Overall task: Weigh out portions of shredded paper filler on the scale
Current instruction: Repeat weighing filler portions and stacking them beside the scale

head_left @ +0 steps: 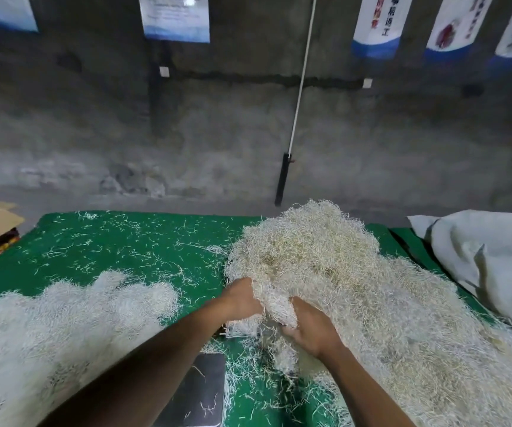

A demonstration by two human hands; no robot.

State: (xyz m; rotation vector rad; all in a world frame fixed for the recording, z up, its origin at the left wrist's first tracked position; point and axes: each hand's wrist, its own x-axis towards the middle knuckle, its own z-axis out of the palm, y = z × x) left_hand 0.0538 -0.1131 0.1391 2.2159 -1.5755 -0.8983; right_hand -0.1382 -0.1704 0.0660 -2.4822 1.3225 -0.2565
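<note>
Now both hands, left hand [242, 298] and right hand [311, 329], clenched on shapeless shredded paper [279, 303].

Filler heap [356, 288] right — green tabletop [131, 241] open

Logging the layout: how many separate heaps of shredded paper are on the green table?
2: a big heap at right, under both hands, and a flatter heap at left; loose strands are scattered between.

Both hands dig into shredded paper on a green desk.

The left hand [242, 298] and right hand [311, 329] clutch a clump from the big pale straw-coloured shredded-paper heap [356, 272] above the flat grey metal scale plate [200, 392]; the green-covered desk [125, 241] carries scattered strands.
</note>
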